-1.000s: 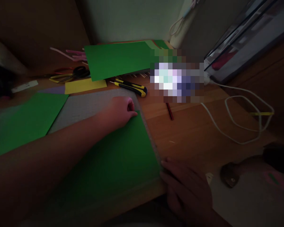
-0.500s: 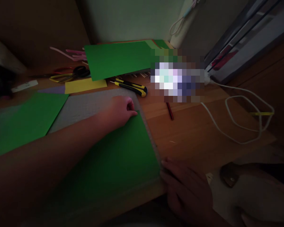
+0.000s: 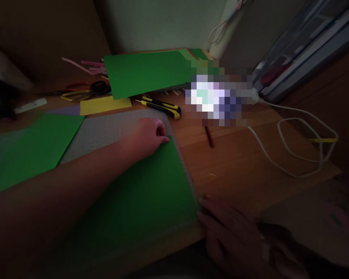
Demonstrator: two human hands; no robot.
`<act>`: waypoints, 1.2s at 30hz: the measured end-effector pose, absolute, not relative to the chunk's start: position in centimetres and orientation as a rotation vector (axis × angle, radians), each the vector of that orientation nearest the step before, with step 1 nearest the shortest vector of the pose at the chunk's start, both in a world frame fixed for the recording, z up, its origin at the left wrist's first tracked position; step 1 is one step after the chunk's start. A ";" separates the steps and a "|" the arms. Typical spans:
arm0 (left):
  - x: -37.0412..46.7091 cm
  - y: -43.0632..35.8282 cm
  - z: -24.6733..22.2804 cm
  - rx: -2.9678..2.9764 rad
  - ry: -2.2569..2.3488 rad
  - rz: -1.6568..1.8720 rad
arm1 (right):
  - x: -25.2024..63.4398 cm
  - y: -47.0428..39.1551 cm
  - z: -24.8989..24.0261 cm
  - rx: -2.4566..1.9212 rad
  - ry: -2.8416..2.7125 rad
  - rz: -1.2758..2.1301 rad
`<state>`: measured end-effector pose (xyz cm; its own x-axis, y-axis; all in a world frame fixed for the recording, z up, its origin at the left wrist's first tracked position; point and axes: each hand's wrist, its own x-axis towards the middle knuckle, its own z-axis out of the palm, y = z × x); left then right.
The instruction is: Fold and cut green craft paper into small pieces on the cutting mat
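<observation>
A green sheet of paper point(image 3: 145, 193) lies on a grey mat point(image 3: 110, 124) on the wooden table. My left hand point(image 3: 152, 137) is at the sheet's far right corner, with its thumb and curled fingers pinching the edge there. My left forearm crosses over the sheet and hides part of it. At the near right corner, by the table's front edge, my right hand point(image 3: 229, 228) holds the sheet's corner between thumb and fingers. Shadow makes the right fingertips dim. A second green sheet point(image 3: 31, 147) lies further left on the mat.
Behind the mat lie a yellow-and-black utility knife point(image 3: 161, 107), a yellow paper strip point(image 3: 104, 105), scissors point(image 3: 97, 89) and a stack of green sheets point(image 3: 145, 73). To the right are a dark red pen point(image 3: 209, 136), a white cable point(image 3: 264, 155) and a bright, pixelated area.
Both hands and the sheet stay practically where they were. At the lower right, a dark shape beyond the table edge has shifted down and left, close to my right wrist.
</observation>
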<state>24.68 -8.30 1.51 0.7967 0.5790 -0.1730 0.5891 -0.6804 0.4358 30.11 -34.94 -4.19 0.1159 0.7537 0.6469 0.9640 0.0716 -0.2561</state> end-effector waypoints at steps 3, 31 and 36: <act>24.6 -8.4 1.4 2.503 0.882 -0.045 | 30.1 -35.0 -4.2 -1.724 -1.673 -0.410; 17.6 -16.3 -0.3 2.948 0.434 -0.021 | 30.3 -34.9 -4.4 -1.718 -1.725 -0.468; 17.8 -15.1 0.2 2.914 0.400 -0.053 | 30.1 -34.9 -4.7 -1.693 -1.694 -0.501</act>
